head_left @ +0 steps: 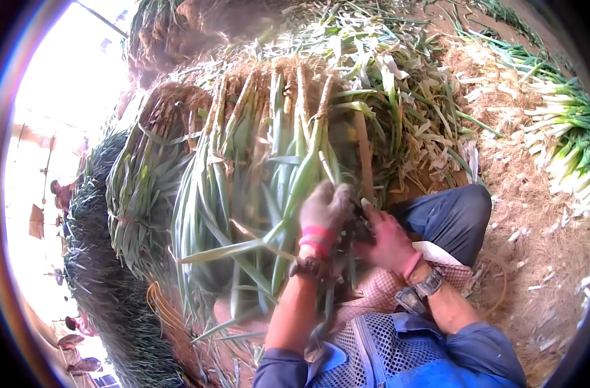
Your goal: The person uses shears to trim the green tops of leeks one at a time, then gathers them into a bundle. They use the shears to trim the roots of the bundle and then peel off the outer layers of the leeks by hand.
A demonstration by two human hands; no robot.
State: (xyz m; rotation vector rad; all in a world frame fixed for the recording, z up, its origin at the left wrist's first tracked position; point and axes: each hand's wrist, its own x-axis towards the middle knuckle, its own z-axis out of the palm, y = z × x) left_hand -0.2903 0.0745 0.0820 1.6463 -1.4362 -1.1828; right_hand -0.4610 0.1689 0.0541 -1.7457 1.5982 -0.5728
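A worker seated among harvested green onions grips a green onion stalk (306,169) at the foot of a large heap (256,149) stacked root-end up. The left hand (324,212), in a pale glove with pink bands at the wrist, has its fingers closed round the stalk just below the heap. The right hand (389,242), in a pinkish glove, sits just beside it with fingers curled towards the same spot; motion blur hides whether they grasp anything. A wristwatch (427,284) shows on the right wrist, its face too small to read. A checked cloth (389,291) covers the lap below the hands, and a blue mesh vest (385,349) fills the bottom edge of the frame. The worker's knee (453,216), in blue trousers, rests to the right of the hands. Tied bundles (143,187) lie to the left of the heap, cleaned white-stemmed onions (566,132) far to the right, and peelings (534,213) litter the ground between.
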